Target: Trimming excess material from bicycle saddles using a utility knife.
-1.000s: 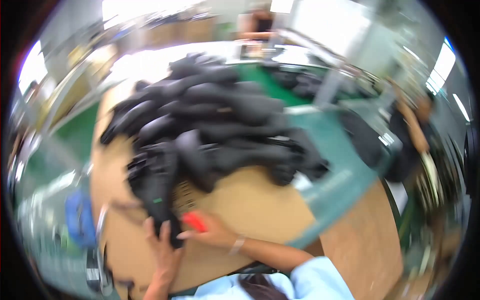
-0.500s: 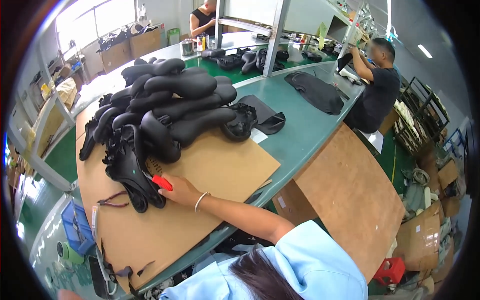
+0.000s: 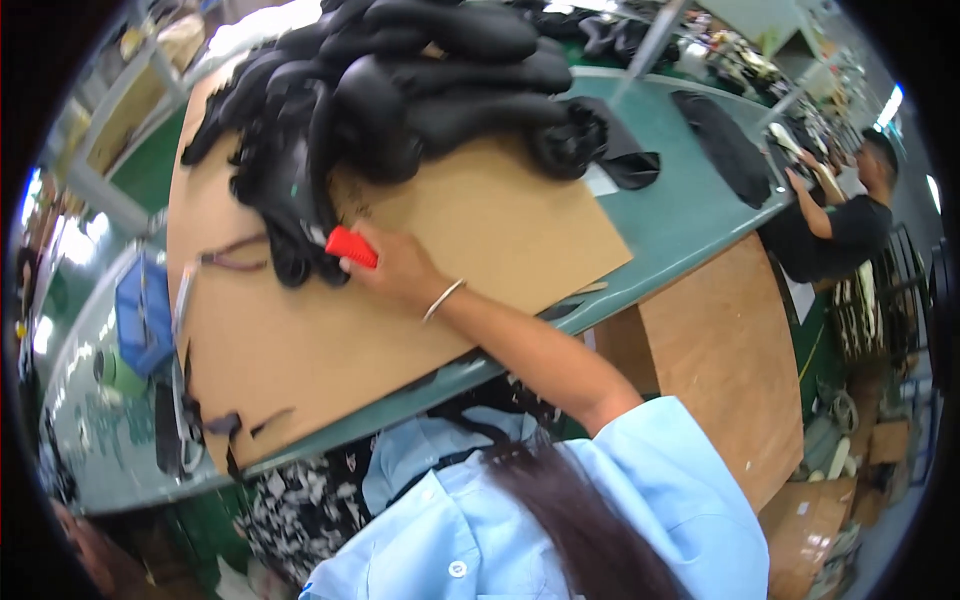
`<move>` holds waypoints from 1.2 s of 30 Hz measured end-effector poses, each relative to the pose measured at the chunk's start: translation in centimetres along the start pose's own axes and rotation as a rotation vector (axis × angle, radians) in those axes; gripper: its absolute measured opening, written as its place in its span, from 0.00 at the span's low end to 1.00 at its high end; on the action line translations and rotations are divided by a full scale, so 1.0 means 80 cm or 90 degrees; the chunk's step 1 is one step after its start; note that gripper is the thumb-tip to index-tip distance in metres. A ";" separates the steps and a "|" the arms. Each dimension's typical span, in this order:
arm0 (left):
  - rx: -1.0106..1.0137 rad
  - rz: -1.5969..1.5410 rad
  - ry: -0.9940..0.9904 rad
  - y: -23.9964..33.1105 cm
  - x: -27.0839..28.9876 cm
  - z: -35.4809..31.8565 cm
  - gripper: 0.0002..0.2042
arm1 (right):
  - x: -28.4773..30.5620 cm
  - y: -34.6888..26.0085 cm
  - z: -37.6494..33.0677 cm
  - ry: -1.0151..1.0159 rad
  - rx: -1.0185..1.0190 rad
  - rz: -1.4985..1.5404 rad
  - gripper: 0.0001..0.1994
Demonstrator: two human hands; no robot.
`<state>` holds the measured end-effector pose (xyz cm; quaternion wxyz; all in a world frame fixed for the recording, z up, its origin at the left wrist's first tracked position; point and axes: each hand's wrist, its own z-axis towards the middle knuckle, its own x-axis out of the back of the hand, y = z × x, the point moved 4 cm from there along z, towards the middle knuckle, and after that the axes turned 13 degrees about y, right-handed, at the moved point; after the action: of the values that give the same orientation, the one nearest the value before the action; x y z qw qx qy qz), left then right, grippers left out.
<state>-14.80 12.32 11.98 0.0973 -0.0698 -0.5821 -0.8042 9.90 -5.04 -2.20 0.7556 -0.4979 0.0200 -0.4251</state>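
Observation:
My right hand is closed around a red-handled utility knife. Its pale metal end touches or lies just over the underside of a black padded seat at the near edge of a pile; motion blur hides the exact contact. Behind it rises the pile of black padded seats, resting on a cardboard sheet. Far out at the lower left, a smeared skin-toned shape appears to be my left hand, away from the seats; its fingers cannot be made out.
Pliers lie left of the seat, near a blue bin. Black scraps sit on the cardboard's near left corner. Black material lies on the green table. A co-worker sits at the far right.
The view has swung, so the table and seats sit higher in the picture. My right hand keeps its grip on the utility knife at the same seat. More of the lower-left skin-toned shape shows.

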 end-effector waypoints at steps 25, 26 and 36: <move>-0.154 0.435 -0.044 -0.005 -0.072 0.094 0.24 | 0.011 0.022 0.004 0.010 -0.243 0.213 0.12; -0.163 0.443 -0.053 0.012 -0.093 0.085 0.24 | 0.016 0.031 0.008 0.010 -0.243 0.214 0.12; -0.122 0.154 -0.054 -0.101 -0.184 0.124 0.30 | 0.010 0.006 0.026 0.038 -0.388 0.281 0.15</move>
<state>-2.48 25.34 4.29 0.1616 -0.1823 -0.4939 -0.8347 11.66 -4.02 -1.23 0.6450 -0.6711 0.2745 -0.2413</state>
